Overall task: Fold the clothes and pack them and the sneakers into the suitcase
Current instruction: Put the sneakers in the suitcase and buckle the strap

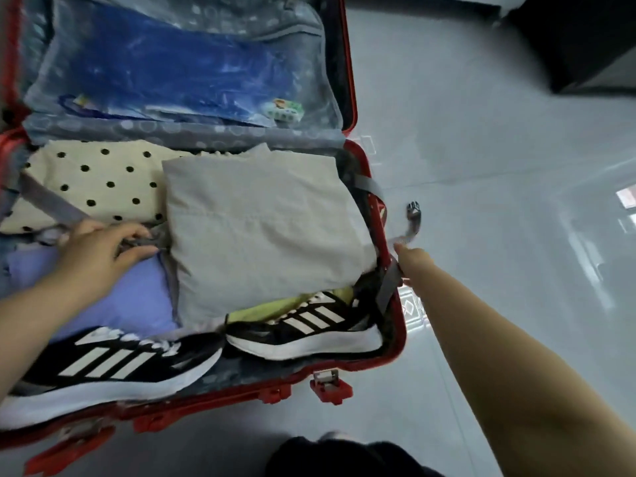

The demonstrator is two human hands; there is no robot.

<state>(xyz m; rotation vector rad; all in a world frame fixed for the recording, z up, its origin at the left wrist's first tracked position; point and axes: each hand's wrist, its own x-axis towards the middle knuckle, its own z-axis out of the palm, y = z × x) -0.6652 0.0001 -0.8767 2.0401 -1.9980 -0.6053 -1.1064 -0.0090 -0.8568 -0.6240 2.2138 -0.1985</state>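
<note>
The red suitcase (392,342) lies open on the floor. Its near half holds a folded grey garment (261,222), a cream polka-dot garment (99,177), a lilac garment (130,301) and a bit of yellow-green cloth (272,308). Two black sneakers with white stripes (113,366) (309,328) lie along the near edge. My left hand (99,253) grips the left grey packing strap (51,201) where it ends beside the grey garment. My right hand (413,261) holds the right grey strap (389,280) at the suitcase's right rim; its buckle end (413,215) trails onto the floor.
The far half of the suitcase holds a blue item (179,67) under a clear zipped cover. Pale glossy floor tiles (499,201) stretch to the right. A dark piece of furniture (585,39) stands at the top right. Something dark (337,456) lies at the bottom edge.
</note>
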